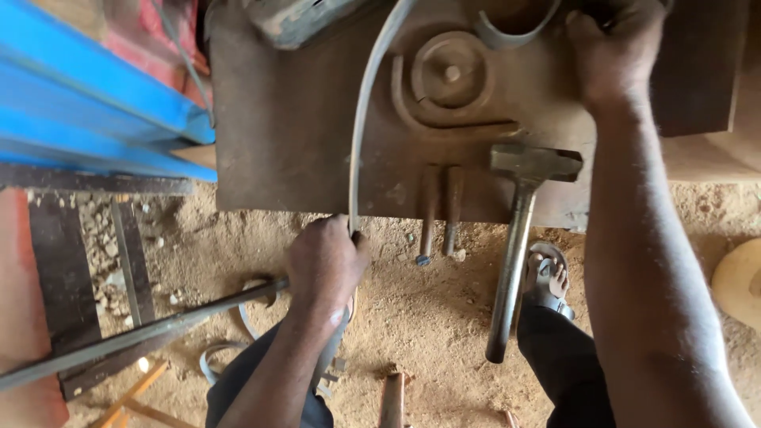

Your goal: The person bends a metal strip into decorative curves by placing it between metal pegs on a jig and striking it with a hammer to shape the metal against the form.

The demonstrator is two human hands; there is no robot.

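At far left lie blue beams (87, 103), with dark planks (87, 269) on the sandy floor (428, 309) below them. A long steel rod (143, 333) slants across the near left, ending near the left hand (325, 261). That hand is clenched around the near end of a flat metal strip (358, 143), which rises in a gentle curve over the near edge of the rusty steel table (277, 135) and runs to its far side. Right of the strip, a round bending jig (450, 75) with a curved guide is fixed to the table. Two short pegs (440, 210) stick out over the near edge, and a hammer (519, 238) lies with its head on the table and its handle hanging toward the floor. At far right, the right hand (614, 51) presses down at the table's far edge by a curled piece of strip (515, 32); whether its fingers grasp the piece or only brace there, I cannot tell. A sandalled foot (547, 277) shows below.

The step in hand looks like bending the strip around the jig. The next move would likely call for a steady sideways pull from the left hand while the right keeps the far end pinned.
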